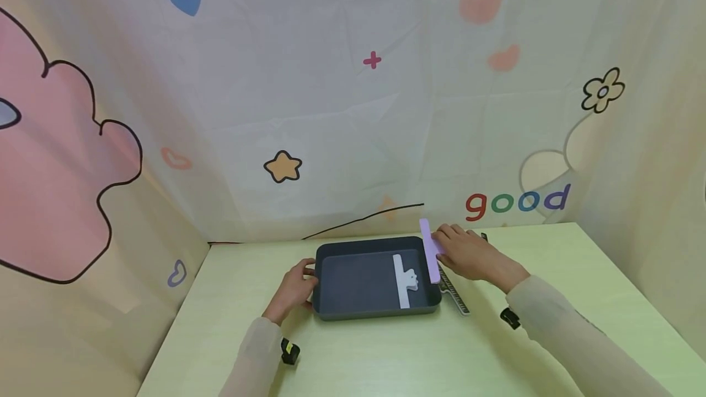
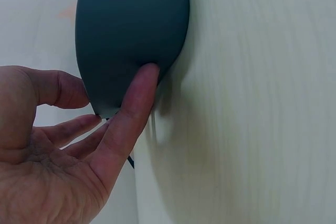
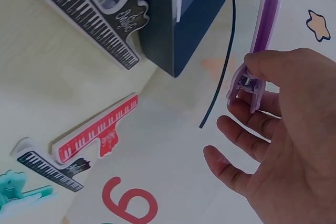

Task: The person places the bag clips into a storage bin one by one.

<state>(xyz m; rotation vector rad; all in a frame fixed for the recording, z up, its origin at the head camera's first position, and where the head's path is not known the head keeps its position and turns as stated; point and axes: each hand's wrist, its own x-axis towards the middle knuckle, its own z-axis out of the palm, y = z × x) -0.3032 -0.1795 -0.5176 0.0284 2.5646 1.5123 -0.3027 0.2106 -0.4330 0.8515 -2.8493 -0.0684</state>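
head view: left hand [image 1: 295, 288] grips tray [image 1: 353, 287], right hand [image 1: 467, 253] pinches part-hidden purple clip [image 1: 429, 253].

head view: soft, even light | wrist views: dimmer | table [image 1: 386, 357]: faint shadows

The head camera is looking down and toward the far cloth [image 1: 331, 109] from the near side. The wrist cameras (tipped sideways) are peeking closely past the left hand [image 2: 58, 166] and the right hand [image 3: 294, 135], each sharing the tray [image 1: 355, 283] with the head view.
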